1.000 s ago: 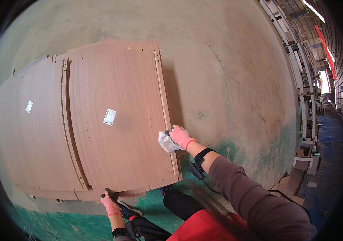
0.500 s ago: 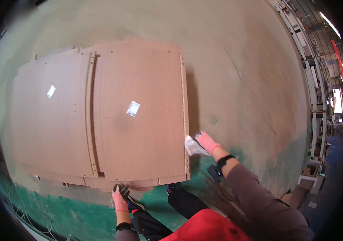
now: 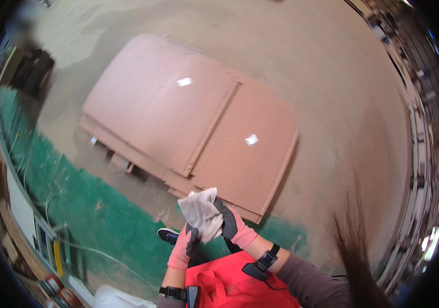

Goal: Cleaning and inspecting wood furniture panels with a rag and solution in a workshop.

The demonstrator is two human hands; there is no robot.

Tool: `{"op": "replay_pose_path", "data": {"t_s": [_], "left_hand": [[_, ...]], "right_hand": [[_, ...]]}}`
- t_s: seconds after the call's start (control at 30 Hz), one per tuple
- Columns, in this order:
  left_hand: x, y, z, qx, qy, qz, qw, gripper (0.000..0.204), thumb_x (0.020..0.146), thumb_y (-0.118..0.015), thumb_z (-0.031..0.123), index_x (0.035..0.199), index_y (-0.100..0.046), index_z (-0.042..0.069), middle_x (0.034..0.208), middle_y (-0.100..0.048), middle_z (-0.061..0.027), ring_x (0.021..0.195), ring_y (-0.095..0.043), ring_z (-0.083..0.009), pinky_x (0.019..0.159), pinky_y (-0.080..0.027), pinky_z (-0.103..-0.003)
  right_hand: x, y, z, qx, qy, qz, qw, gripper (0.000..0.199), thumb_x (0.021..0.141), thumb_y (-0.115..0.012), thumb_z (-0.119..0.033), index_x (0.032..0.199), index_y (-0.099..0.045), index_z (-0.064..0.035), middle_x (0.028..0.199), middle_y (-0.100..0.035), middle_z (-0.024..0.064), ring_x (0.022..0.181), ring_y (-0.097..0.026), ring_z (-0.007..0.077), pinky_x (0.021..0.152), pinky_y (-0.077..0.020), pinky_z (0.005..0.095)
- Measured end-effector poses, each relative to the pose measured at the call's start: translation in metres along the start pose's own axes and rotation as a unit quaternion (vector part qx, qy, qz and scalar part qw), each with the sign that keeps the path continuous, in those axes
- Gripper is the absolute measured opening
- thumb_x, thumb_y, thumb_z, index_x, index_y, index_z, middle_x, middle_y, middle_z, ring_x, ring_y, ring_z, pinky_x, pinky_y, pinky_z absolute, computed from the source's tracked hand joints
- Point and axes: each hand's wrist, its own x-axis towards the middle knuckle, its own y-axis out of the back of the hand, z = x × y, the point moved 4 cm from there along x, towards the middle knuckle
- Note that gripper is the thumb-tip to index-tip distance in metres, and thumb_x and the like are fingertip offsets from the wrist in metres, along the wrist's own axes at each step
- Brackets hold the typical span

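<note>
A crumpled, stained white cloth (image 3: 201,211) is held between my two hands in front of the red apron. My left hand (image 3: 184,247), in a pink and dark grey glove, pinches its lower left side. From the other side my right hand (image 3: 236,226), gloved alike, grips the cloth's right edge. Just beyond the hands lie stacks of wood-brown panels, a left panel (image 3: 153,102) and a right panel (image 3: 245,164), each bearing a white label. The left one's edge overlaps above the right one. Neither hand touches the panels.
Green-painted floor (image 3: 96,215) runs along the near left, with a pale hose on it. A metal frame with a yellow part (image 3: 58,256) stands at the lower left. Racks (image 3: 420,154) line the right side. Dark boxes (image 3: 32,72) stand at the far left.
My right hand has brought the cloth from the panel's right edge to my body. The left hand has risen to meet it and grips it too. My view has turned leftward.
</note>
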Motion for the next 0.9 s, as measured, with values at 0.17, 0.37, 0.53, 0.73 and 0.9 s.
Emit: {"op": "replay_pose_path", "data": {"t_s": [0.17, 0.37, 0.53, 0.73, 0.9], "left_hand": [[-0.076, 0.048, 0.106, -0.127, -0.19, 0.033, 0.973, 0.066, 0.08, -0.063, 0.034, 0.13, -0.035, 0.001, 0.125, -0.045, -0.0088, 0.113, -0.046, -0.0214, 0.096, -0.037, -0.035], [-0.223, 0.13, 0.168, -0.193, -0.277, -0.035, 0.941, 0.056, 0.088, -0.051, 0.036, 0.13, -0.035, 0.003, 0.125, -0.045, -0.0089, 0.117, -0.043, -0.0214, 0.098, -0.035, -0.036], [-0.337, 0.157, 0.245, 0.152, -0.324, 0.212, 0.909, 0.053, 0.095, -0.03, 0.042, 0.128, -0.037, 0.001, 0.124, -0.047, -0.0127, 0.113, -0.046, -0.0196, 0.096, -0.036, -0.031], [-0.39, 0.21, 0.274, -0.075, -0.456, 0.317, 0.828, 0.045, 0.094, -0.04, 0.033, 0.123, -0.042, -0.001, 0.116, -0.053, -0.011, 0.106, -0.051, -0.0182, 0.091, -0.04, -0.03], [-0.405, 0.264, 0.336, -0.18, -0.472, 0.345, 0.791, 0.047, 0.091, -0.045, 0.033, 0.122, -0.043, -0.002, 0.117, -0.052, -0.0114, 0.106, -0.052, -0.0205, 0.09, -0.041, -0.03]], "right_hand": [[0.013, -0.179, 0.013, -0.223, 0.087, -0.152, 0.959, 0.02, 0.086, -0.05, -0.014, 0.103, -0.051, -0.0036, 0.101, -0.05, 0.0021, 0.092, -0.047, 0.0113, 0.083, -0.0421, 0.0266], [-0.024, -0.328, 0.115, -0.171, -0.108, -0.284, 0.937, 0.039, 0.093, -0.042, -0.018, 0.129, -0.038, -0.0044, 0.126, -0.044, 0.0042, 0.114, -0.042, 0.0118, 0.099, -0.0323, 0.0283], [-0.013, -0.438, 0.166, -0.208, -0.092, -0.31, 0.923, 0.047, 0.088, -0.051, -0.02, 0.128, -0.039, 0.0005, 0.126, -0.046, 0.0074, 0.116, -0.041, 0.0148, 0.099, -0.0301, 0.0279], [0.031, -0.519, 0.209, -0.302, -0.048, -0.328, 0.894, 0.051, 0.079, -0.058, -0.006, 0.127, -0.041, 0.0018, 0.119, -0.051, 0.0084, 0.109, -0.047, 0.0146, 0.094, -0.0368, 0.0279], [0.126, -0.557, 0.242, -0.569, 0.243, -0.499, 0.607, 0.048, 0.088, -0.052, -0.024, 0.127, -0.04, 0.0011, 0.126, -0.045, 0.0123, 0.11, -0.048, 0.0209, 0.092, -0.038, 0.0308]]}}
